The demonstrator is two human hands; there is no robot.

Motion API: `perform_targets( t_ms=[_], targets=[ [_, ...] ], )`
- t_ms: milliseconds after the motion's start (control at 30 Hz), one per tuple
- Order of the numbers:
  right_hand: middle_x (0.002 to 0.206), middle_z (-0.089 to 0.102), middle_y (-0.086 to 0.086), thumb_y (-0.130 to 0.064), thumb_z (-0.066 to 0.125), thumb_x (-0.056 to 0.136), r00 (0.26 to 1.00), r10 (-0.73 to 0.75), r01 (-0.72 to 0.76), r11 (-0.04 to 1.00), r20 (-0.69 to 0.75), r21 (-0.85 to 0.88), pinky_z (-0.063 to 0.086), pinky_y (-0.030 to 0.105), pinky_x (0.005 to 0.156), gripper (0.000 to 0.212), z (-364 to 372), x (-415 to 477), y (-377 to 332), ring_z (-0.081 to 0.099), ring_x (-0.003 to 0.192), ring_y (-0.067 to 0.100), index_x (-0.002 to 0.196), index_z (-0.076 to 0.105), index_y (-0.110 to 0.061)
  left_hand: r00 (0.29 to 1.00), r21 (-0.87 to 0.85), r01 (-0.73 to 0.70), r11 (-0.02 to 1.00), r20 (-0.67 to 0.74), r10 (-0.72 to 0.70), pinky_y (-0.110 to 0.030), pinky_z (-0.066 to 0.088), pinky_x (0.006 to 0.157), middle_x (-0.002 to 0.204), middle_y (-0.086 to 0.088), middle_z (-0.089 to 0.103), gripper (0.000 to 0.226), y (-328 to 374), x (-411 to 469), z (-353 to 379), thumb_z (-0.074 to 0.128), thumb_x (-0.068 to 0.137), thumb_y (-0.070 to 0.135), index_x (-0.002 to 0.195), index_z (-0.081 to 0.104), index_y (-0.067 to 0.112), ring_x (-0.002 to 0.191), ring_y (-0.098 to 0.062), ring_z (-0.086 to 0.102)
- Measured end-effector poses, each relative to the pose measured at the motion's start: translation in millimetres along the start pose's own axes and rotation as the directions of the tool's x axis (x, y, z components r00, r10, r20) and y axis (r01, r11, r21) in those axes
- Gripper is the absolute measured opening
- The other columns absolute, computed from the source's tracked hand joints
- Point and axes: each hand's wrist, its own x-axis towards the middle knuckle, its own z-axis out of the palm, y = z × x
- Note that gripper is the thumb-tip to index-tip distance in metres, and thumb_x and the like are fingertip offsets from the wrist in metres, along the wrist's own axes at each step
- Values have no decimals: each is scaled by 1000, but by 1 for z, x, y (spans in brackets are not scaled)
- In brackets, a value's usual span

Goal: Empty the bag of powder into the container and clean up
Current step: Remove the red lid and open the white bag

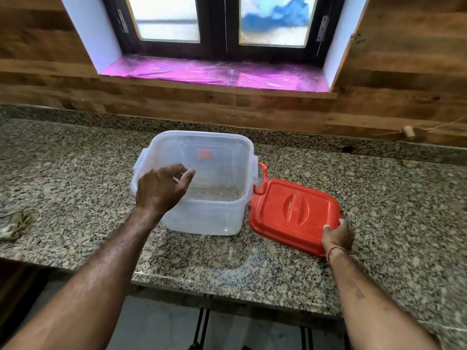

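Container [214,218] of clear thin plastic stands open near the middle of the speckled stone bench [75,160], with what looks like a thin dusting on its floor. It is probably light and stiff but smooth-walled, so it could skid under a pour and is best steadied by the rim. Its red lid [290,210] lies flat just to the right, rigid and easy to take by an edge. The left grip [161,188] hovers over the near left rim, fingers loosely curled, holding nothing. The right grip [337,236] pinches the lid's near right corner. No bag of powder is in view
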Motion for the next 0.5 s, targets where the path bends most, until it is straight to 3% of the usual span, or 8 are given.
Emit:
perform_targets(
  t_ms=[167,233,333,433,500],
  targets=[
    [141,49,28,-6,65,95,1000,15,-14,999,18,-40,51,46,96,53,-3,-5,-5,58,122,45,144,46,-2,1000,-7,-4,1000,17,4,-27,43,60,82,8,78,37,-1,0,0,58,93,59,90,75,26,78,-21,76],
    [144,47,26,-12,68,93,1000,-24,24,999,-11,-29,49,51,103,59,-3,-11,-14,53,127,44,146,45,-6,1000,-8,-4,1000,13,4,-27,43,60,80,8,77,38,-2,-1,0,57,93,59,89,75,26,78,-21,76],
    [148,45,21,-26,65,95,982,-188,190,981,-34,41,45,55,107,57,-1,-30,-39,48,132,38,147,44,-13,1000,-38,8,999,-6,-9,-27,47,61,81,8,78,35,2,-2,-2,59,93,57,91,76,26,78,-20,76],
    [147,47,16,-34,62,97,938,-344,348,927,-52,142,46,52,107,54,1,-55,-74,50,131,32,146,46,-17,997,-104,-2,995,-74,-6,-31,53,69,95,8,78,32,4,-7,-9,65,92,55,102,76,27,88,-18,75],
    [141,53,14,-31,63,97,878,-467,479,854,-106,203,45,39,104,49,3,-75,-106,55,122,28,143,52,-15,992,-98,-18,995,-124,6,-36,55,75,110,5,76,36,-6,-4,-17,67,91,54,111,74,25,100,-22,72]
  ],
)
